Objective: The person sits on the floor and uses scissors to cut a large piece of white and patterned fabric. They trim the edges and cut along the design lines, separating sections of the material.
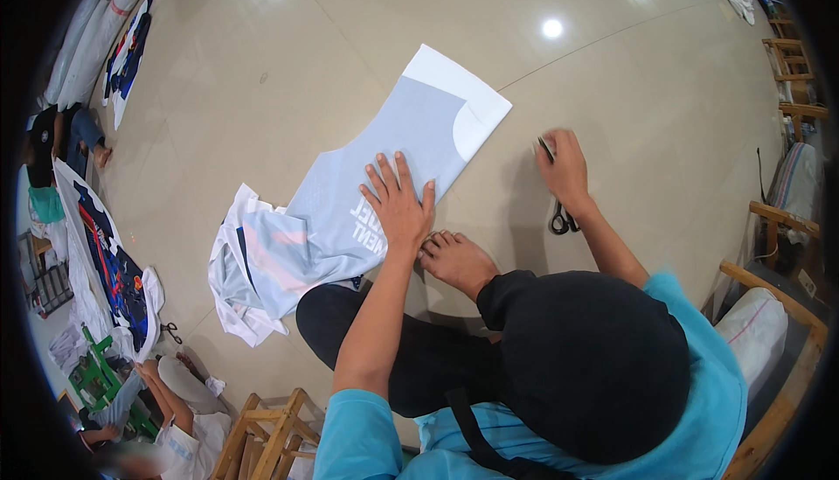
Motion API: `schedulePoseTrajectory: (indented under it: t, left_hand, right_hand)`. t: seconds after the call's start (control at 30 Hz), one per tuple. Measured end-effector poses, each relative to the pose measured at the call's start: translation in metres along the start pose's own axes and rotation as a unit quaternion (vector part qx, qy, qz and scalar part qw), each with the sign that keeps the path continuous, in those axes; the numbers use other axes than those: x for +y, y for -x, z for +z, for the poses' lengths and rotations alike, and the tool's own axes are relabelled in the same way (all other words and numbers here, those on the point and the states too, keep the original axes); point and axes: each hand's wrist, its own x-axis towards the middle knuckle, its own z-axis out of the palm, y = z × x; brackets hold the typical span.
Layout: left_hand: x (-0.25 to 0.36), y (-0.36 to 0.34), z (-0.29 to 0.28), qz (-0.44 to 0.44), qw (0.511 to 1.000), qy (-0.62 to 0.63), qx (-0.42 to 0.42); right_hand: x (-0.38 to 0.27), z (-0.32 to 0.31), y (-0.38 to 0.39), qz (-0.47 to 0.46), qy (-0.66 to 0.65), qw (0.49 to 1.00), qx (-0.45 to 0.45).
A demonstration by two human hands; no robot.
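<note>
My left hand (398,205) lies flat, fingers spread, on a pale blue-grey fabric piece (350,174) with white borders and white lettering. The fabric is smooth toward its far end and bunched near my knee, where a crumpled white part (249,305) shows. To the right of the fabric, above the floor, my right hand (564,165) is closed on a small dark thing that pokes out by the fingers; its kind is unclear. Black-handled scissors (560,220) show beneath my right wrist, partly hidden by it. My bare foot (456,261) is beside the fabric's near edge.
Glossy beige tiles (612,95) form the floor. At left, people handle a long dark-and-white printed fabric (109,261), with other scissors (171,332) near it. Wooden stools (266,432) stand at lower left, wooden frames (778,218) and white sacks (752,331) along the right.
</note>
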Motion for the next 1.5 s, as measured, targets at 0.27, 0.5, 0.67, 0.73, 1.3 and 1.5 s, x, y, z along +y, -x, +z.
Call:
schedulePoseTrajectory:
  t: [0.27,0.5,0.67,0.73,1.3,1.5]
  left_hand:
    - [0.019,-0.029,-0.005,0.037,0.999,0.015,-0.008]
    - [0.019,-0.030,0.008,0.028,1.000,0.009,-0.003]
    - [0.020,-0.029,0.010,0.027,1.000,0.004,0.003]
    - [0.022,-0.029,0.009,0.027,1.000,0.004,0.000]
    - [-0.039,-0.053,0.001,-0.044,0.997,-0.006,0.069]
    - [-0.034,-0.052,0.002,-0.048,0.996,-0.008,0.068]
  right_hand:
    - [0.026,-0.039,0.128,0.109,0.034,0.992,-0.051]
    - [0.030,-0.041,0.141,0.069,0.027,0.995,-0.060]
    - [0.030,-0.046,0.130,0.188,-0.024,0.975,-0.112]
    - [0.034,-0.048,0.125,0.241,-0.115,0.956,-0.124]
    - [-0.004,-0.006,0.079,0.314,-0.330,0.787,-0.416]
    - [-0.002,-0.007,0.068,0.296,-0.295,0.803,-0.426]
